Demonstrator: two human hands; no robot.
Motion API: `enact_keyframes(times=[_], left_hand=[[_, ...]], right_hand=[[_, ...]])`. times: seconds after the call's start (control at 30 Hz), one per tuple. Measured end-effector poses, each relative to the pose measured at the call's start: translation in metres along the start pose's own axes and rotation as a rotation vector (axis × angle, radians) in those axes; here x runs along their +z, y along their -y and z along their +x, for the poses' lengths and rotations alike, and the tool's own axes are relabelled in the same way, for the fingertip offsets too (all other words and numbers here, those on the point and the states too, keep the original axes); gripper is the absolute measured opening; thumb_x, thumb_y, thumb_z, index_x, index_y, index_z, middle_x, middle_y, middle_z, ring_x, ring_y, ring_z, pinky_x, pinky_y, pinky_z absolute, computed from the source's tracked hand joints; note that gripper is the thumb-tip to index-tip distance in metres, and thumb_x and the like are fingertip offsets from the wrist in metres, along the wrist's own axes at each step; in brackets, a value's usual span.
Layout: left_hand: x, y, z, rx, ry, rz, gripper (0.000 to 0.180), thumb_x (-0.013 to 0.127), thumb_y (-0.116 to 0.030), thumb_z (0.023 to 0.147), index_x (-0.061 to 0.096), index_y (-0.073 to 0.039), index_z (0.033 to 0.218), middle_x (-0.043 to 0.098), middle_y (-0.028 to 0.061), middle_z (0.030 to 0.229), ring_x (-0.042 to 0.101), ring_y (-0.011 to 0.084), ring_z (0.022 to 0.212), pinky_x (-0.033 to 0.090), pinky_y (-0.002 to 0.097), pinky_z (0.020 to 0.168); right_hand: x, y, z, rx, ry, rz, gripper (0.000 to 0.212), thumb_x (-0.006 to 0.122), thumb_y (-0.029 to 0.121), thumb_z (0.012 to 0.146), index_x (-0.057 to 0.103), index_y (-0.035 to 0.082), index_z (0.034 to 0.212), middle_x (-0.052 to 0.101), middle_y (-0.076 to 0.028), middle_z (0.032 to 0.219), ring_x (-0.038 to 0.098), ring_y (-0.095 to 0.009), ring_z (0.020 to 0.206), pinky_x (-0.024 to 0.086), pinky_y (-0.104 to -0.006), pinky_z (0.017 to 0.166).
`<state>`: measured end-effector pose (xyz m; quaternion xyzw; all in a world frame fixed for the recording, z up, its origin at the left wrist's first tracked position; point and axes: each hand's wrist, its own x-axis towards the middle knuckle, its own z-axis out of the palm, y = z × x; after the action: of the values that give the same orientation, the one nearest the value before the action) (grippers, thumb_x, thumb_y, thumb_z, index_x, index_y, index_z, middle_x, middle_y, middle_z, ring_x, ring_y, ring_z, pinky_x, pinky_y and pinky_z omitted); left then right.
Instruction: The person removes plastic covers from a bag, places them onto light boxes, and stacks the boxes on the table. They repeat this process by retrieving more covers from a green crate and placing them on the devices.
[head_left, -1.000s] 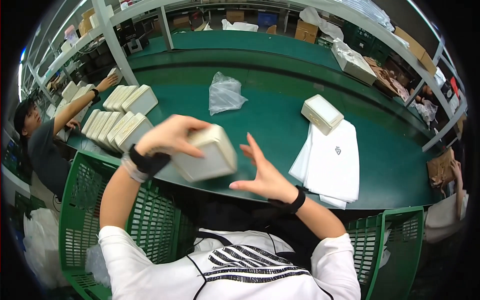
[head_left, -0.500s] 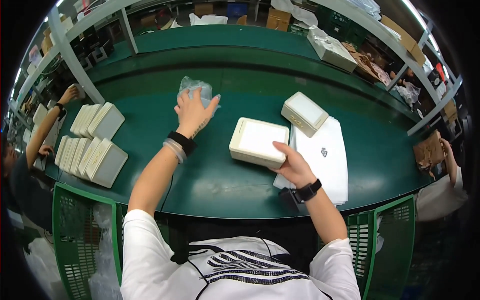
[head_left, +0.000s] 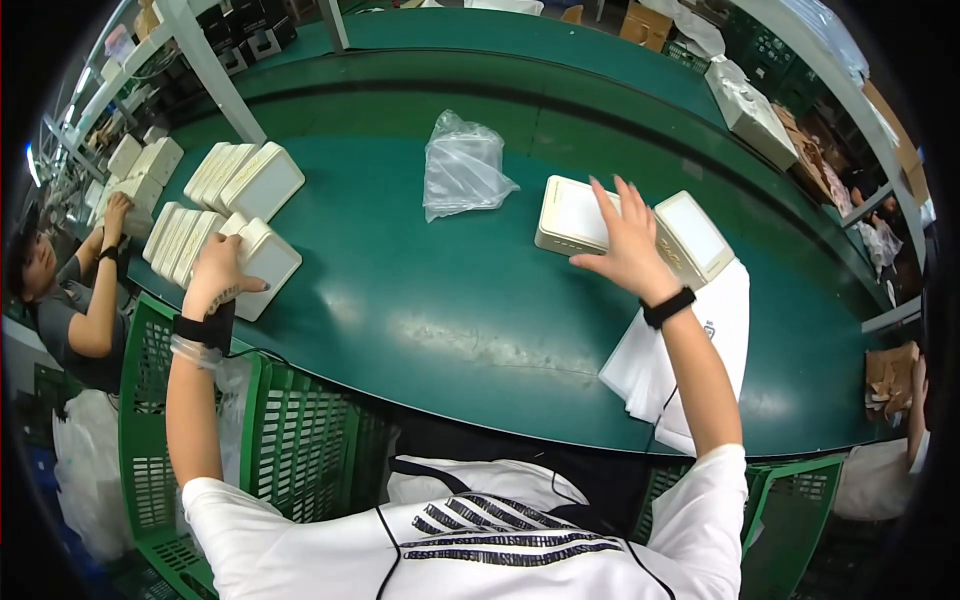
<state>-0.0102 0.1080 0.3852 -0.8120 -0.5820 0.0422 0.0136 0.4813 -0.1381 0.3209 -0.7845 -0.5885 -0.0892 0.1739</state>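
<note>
At the left, my left hand (head_left: 217,272) grips the last of the near row of upright cream boxes (head_left: 272,268), fingers over its top and thumb against its pale front panel. My right hand (head_left: 640,250) is open, fingers spread, over a cream box with a white top panel (head_left: 577,208) lying flat. It partly covers that box, and I cannot tell whether it touches it. Right of it, a second cream box (head_left: 695,235) leans with its gold-marked side toward me, at the top of a stack of white plastic bags (head_left: 715,330). A crumpled clear plastic bag (head_left: 465,170) lies mid-table.
Another row of upright cream boxes (head_left: 240,180) stands behind the near one. Green crates (head_left: 300,410) sit below the table's front edge. A co-worker (head_left: 75,300) handles boxes at the far left. Grey metal posts (head_left: 212,70) rise at the table's back.
My left hand has left the clear bag and moved left to the box row. My right hand has set its cream box down beside the leaning one and opened. The view has shifted.
</note>
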Motion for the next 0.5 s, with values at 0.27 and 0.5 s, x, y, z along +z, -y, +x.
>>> enact_keyframes(times=[0.27,0.5], left_hand=[[-0.012,0.017,-0.012,-0.074,0.028,-0.010,0.102,0.091,-0.028,0.054,0.041,-0.015,0.142,0.048,0.0260,0.121,0.052,0.0423,0.113,0.046,0.0456,0.096],[0.008,-0.017,-0.048,-0.060,-0.087,0.233,0.098,0.087,-0.029,0.061,0.038,-0.017,0.145,0.049,0.0246,0.119,0.052,0.0425,0.112,0.046,0.0438,0.095]], right_hand=[[0.011,-0.032,0.054,-0.075,0.319,0.154,0.118,0.088,0.035,0.057,0.020,0.021,0.152,0.033,-0.024,0.147,0.030,-0.040,0.138,0.023,-0.0569,0.111],[0.001,0.021,0.032,0.010,0.106,0.059,0.105,0.086,0.027,0.064,0.025,0.017,0.149,0.037,-0.021,0.145,0.034,-0.039,0.135,0.026,-0.0547,0.110]])
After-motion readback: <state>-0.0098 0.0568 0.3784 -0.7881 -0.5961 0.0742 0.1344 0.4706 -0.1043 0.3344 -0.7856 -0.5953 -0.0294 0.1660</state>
